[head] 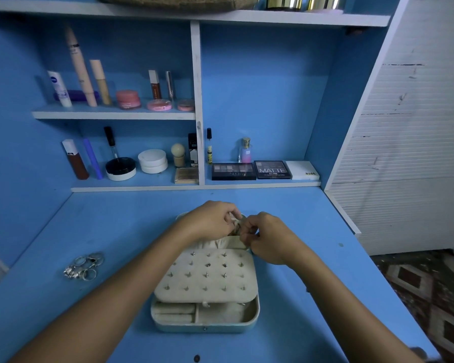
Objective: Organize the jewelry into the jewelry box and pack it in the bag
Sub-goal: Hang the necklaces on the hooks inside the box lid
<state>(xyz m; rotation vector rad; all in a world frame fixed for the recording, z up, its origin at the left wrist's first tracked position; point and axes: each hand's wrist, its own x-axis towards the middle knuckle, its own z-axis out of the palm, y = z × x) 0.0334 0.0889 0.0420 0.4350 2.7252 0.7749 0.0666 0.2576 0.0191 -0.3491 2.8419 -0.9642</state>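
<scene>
An open jewelry box (pixel 205 323) with a pale blue shell and cream lining sits at the middle of the blue desk. A cream panel (pixel 207 276) studded with earrings lies tilted over its base. Behind the panel the lid stands with a gathered pocket (pixel 227 242). My left hand (pixel 210 218) and my right hand (pixel 262 235) meet at the top of that pocket, fingers pinched on a small metallic piece of jewelry (pixel 237 226) that is mostly hidden. A pile of silver rings (pixel 84 265) lies on the desk to the left. No bag is clearly in view.
Shelves behind the desk hold cosmetics: tubes and pink jars (pixel 127 99) above, white jars (pixel 152 161) and eyeshadow palettes (pixel 233 171) below. A white slatted panel (pixel 404 153) bounds the right side. A patterned floor (pixel 430 297) lies past the desk's right edge.
</scene>
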